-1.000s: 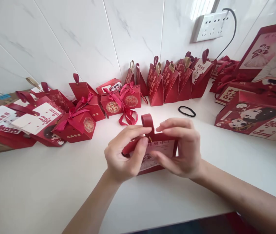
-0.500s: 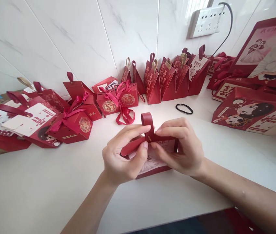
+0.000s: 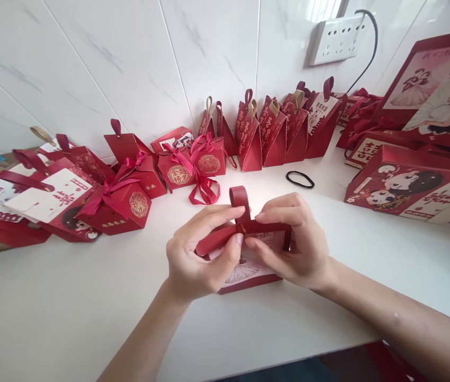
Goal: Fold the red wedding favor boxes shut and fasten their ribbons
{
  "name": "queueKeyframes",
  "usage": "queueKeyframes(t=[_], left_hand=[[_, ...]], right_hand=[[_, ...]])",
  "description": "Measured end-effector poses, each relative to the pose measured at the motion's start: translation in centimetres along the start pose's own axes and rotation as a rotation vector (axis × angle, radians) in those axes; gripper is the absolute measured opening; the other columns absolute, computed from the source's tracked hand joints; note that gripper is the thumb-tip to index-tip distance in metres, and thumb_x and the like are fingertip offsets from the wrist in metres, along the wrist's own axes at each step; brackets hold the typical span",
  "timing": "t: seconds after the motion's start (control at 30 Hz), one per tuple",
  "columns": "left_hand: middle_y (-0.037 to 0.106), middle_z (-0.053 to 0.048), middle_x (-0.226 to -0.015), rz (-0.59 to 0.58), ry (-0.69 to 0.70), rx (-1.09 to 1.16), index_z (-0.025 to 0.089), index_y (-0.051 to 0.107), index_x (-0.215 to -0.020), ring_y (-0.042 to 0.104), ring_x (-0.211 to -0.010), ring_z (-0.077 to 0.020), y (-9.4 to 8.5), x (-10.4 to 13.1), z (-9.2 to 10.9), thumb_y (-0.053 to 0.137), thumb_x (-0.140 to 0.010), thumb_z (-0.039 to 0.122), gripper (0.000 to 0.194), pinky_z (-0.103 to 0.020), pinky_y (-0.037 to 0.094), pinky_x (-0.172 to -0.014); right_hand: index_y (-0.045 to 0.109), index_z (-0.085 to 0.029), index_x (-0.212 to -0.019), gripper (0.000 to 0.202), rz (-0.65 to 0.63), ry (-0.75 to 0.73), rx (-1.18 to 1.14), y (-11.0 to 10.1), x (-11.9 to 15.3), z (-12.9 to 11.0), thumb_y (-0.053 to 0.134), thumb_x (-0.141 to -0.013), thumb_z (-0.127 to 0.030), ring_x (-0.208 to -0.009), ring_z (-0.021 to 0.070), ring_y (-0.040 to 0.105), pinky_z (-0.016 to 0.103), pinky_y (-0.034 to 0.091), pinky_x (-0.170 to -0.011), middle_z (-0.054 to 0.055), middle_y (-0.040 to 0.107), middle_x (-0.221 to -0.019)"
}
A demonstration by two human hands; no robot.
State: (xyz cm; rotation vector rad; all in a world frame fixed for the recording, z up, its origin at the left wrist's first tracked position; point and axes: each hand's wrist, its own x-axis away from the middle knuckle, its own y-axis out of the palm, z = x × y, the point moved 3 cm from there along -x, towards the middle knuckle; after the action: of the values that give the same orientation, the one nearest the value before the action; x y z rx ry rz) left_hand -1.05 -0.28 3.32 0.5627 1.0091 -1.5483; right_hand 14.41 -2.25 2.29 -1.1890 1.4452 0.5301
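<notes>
A red box (image 3: 254, 262) with a pale printed front stands on the white table, between my hands. From its top rises a looped dark red strap (image 3: 239, 197), with a small gold-coloured piece at the loop's base. My left hand (image 3: 204, 252) pinches the strap's base from the left, thumb in front and index finger on the loop. On the right, my right hand (image 3: 298, 241) has its thumb and index finger at the strap just right of the loop. The fingers hide part of the box's top.
Several red gift boxes with ribbons (image 3: 115, 207) stand at the left and back left. A row of red boxes with loops (image 3: 274, 138) lines the tiled wall. Behind my right hand lies a black elastic band (image 3: 300, 179). Larger printed boxes (image 3: 399, 183) are at the right.
The right fingertips have shifted slightly, and more of the printed front shows between the hands. The hold on the strap is otherwise much the same.
</notes>
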Motion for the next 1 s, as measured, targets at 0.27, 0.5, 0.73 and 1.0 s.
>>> queueKeyframes(t=[0.27, 0.5, 0.73, 1.0], left_hand=[[0.073, 0.001, -0.094, 0.036, -0.011, -0.05, 0.018, 0.071, -0.1, 0.068, -0.08, -0.0072, 0.03, 0.08, 0.06, 0.064, -0.074, 0.002, 0.031, -0.012, 0.057, -0.072], [0.073, 0.001, -0.096, 0.015, 0.036, -0.062, 0.016, 0.07, -0.104, 0.068, -0.084, -0.0077, 0.09, 0.06, 0.11, 0.062, -0.075, 0.001, 0.033, -0.012, 0.057, -0.076], [0.073, 0.0, -0.097, 0.008, 0.051, -0.053, 0.019, 0.07, -0.106, 0.069, -0.086, -0.0096, 0.05, 0.1, 0.03, 0.06, -0.077, 0.002, 0.035, -0.015, 0.057, -0.077], [0.074, 0.0, -0.099, -0.01, -0.023, -0.053, 0.02, 0.071, -0.104, 0.07, -0.086, -0.0116, -0.19, 0.08, -0.14, 0.06, -0.075, 0.003, 0.035, -0.017, 0.058, -0.076]], right_hand=[[0.051, -0.022, -0.105, 0.026, 0.018, 0.053, 0.019, 0.13, 0.03, -0.07, 0.064, -0.085, -0.013, -0.077, 0.0154, 0.057, 0.028, 0.051, -0.061, 0.003, 0.056, -0.086], [0.053, -0.021, -0.105, 0.024, 0.003, 0.032, 0.069, 0.1, -0.09, -0.22, 0.065, -0.085, -0.014, -0.075, 0.015, 0.057, 0.027, 0.052, -0.06, 0.003, 0.055, -0.085], [0.058, -0.019, -0.104, 0.015, -0.034, -0.028, 0.135, 0.15, 0.27, -0.25, 0.061, -0.09, -0.014, -0.076, 0.0129, 0.055, 0.023, 0.05, -0.052, 0.005, 0.048, -0.089], [0.066, -0.018, -0.102, 0.018, -0.084, -0.076, 0.148, 0.15, 0.28, -0.13, 0.05, -0.095, -0.011, -0.078, 0.0128, 0.052, 0.025, 0.048, -0.058, 0.005, 0.043, -0.092]])
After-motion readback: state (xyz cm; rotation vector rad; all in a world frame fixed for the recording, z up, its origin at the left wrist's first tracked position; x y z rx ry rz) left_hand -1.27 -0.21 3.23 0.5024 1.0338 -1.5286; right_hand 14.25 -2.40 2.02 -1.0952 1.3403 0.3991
